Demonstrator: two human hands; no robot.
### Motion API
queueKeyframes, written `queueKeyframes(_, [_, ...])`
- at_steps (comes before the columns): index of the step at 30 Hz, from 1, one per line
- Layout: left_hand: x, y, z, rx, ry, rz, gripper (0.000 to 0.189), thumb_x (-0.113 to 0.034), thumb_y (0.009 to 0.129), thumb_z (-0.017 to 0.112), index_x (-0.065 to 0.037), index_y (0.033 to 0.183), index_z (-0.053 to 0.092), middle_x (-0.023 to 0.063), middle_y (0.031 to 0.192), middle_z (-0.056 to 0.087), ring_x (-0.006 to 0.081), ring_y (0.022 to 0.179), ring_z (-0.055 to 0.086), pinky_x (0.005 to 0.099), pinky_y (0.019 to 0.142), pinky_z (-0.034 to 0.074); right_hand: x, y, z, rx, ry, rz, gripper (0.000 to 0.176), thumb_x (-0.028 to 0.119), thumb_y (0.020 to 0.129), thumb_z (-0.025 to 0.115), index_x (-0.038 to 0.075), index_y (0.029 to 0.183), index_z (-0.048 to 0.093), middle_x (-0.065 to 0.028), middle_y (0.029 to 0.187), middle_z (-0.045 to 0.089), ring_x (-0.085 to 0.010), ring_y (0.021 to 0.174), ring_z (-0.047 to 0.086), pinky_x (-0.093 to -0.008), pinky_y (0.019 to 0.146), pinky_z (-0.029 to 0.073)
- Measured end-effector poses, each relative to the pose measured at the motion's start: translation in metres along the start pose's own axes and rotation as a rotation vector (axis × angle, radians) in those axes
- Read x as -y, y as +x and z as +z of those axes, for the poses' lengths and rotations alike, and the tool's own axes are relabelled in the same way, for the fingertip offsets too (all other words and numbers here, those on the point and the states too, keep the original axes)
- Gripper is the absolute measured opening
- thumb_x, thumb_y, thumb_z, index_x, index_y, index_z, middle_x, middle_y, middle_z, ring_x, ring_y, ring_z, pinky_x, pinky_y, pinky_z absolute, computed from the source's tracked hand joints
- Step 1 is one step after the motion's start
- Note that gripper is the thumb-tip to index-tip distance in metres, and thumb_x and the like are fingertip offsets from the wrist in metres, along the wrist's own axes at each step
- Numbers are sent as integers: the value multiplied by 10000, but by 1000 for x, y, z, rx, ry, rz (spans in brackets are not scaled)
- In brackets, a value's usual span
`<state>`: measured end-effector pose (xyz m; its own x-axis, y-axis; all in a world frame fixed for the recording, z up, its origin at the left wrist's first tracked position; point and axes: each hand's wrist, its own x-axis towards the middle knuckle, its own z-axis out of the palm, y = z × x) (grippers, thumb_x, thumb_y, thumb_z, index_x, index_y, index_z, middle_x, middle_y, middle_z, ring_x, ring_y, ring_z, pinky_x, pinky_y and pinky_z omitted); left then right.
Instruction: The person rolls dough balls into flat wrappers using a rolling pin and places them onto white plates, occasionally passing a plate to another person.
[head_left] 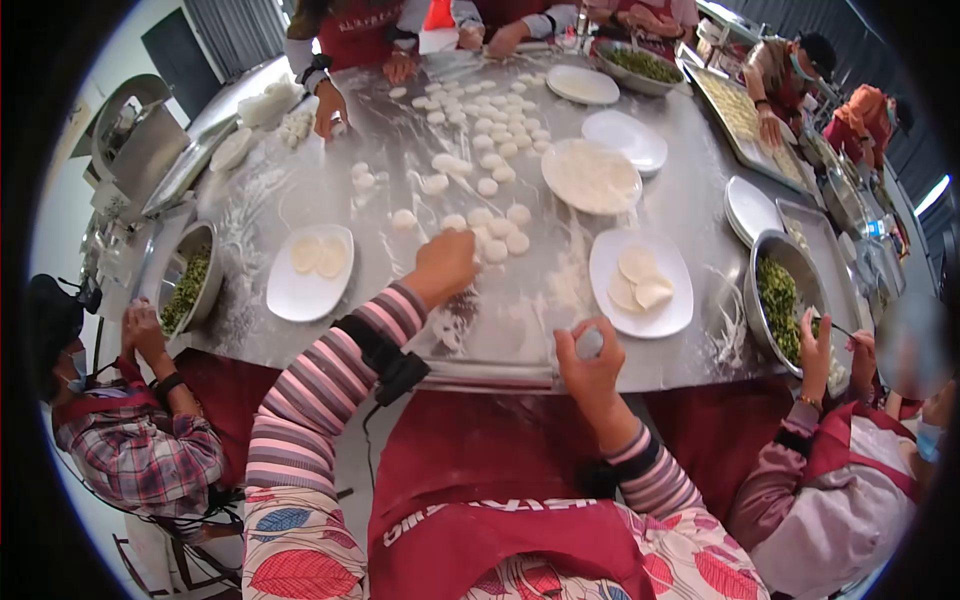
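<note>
Left hand: your left hand (446, 266) sits at the near edge of the dough rounds (499, 229); its fingertips are hidden, so I cannot tell whether they grip.
Dough rounds: on the worktop (385, 262), just beyond and right of that hand, nearer it than your right (round, so no long axis).
Right hand: your right hand (598, 378) pinches a greyish round object (591, 345), near the right plate (674, 288).

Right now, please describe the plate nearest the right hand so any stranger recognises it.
On the steel table, find the wearer's right hand at the near edge. Just beyond it sits a white rounded-square plate, left of a bowl of greens. It holds three dough discs; the similar plate at left holds two.
</note>
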<state>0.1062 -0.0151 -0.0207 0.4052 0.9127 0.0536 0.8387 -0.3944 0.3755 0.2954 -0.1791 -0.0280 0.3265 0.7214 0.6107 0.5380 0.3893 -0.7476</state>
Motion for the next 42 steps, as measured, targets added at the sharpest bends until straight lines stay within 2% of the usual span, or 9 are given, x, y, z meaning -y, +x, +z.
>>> queueKeyframes(6, [-3, -28, 9, -234, 13, 69, 196, -173, 655, 677, -58, 748, 549, 158, 750, 581, 338, 697, 556, 412, 625, 442, -1, 4, 6, 28, 15, 86, 221, 60, 686, 710, 56, 734, 495, -89, 555, 516, -213, 479, 527, -305, 472, 412])
queueKeyframes(8, [-10, -34, 3, 91, -270, -20, 222, -172, 646, 684, -34, 756, 550, 154, 737, 580, 323, 733, 576, 397, 643, 450, -6, 10, 9, 24, -6, 78, 214, 71, 683, 704, 49, 722, 495, -104, 561, 522, -241, 488, 529, -316, 485, 418])
queueKeyframes(12, [-21, -38, 11, 111, -395, 100, 207, -161, 644, 697, -23, 722, 563, 65, 622, 557, 170, 597, 540, 301, 555, 427, -28, 41, 34, 109, 7, 150, 217, 112, 707, 690, 32, 705, 488, -102, 553, 520, -220, 481, 522, -311, 482, 414])
queueKeyframes(20, [-13, -45, 7, 281, -463, 3, 166, -147, 640, 677, -12, 722, 624, 126, 666, 618, 231, 618, 601, 334, 588, 466, -24, 36, 27, 220, 187, 399, 241, 126, 697, 704, 28, 703, 484, -72, 559, 522, -128, 495, 489, -291, 478, 405])
queueKeyframes(25, [3, -50, 17, 309, -780, -77, 123, -72, 719, 642, 21, 788, 600, 56, 651, 577, 109, 586, 542, 256, 505, 429, -13, 12, 16, 96, -18, 281, 221, 119, 700, 698, 30, 709, 496, -75, 558, 519, -147, 495, 495, -290, 499, 417])
queueKeyframes(35, [-13, -37, 5, 239, -416, 105, 131, -103, 720, 622, 8, 788, 618, 82, 625, 600, 173, 645, 608, 314, 581, 464, -42, 66, 66, 79, -101, 85, 220, 134, 708, 686, -2, 781, 529, -128, 581, 560, -245, 505, 548, -349, 520, 442])
queueKeyframes(39, [-5, -48, 10, 378, -656, -128, 123, -83, 722, 595, 34, 751, 568, 102, 641, 590, 184, 626, 597, 306, 547, 452, -33, 37, 35, 131, -13, 257, 238, 130, 694, 702, 5, 769, 514, -132, 573, 549, -274, 510, 554, -360, 513, 437])
queueKeyframes(41, [-8, -58, 12, 280, -519, 96, 131, -90, 721, 592, 32, 764, 574, 118, 667, 595, 190, 626, 592, 321, 558, 452, -33, 27, 30, 108, 7, 211, 244, 115, 687, 708, 8, 771, 505, -127, 568, 547, -263, 499, 550, -351, 507, 435])
queueKeyframes(42, [-16, -57, 8, 274, -464, 125, 143, -106, 717, 591, 24, 774, 579, 131, 676, 599, 209, 636, 587, 332, 583, 452, -32, 40, 35, 69, -265, -189, 244, 103, 682, 709, 2, 790, 515, -128, 574, 556, -254, 496, 553, -339, 504, 437])
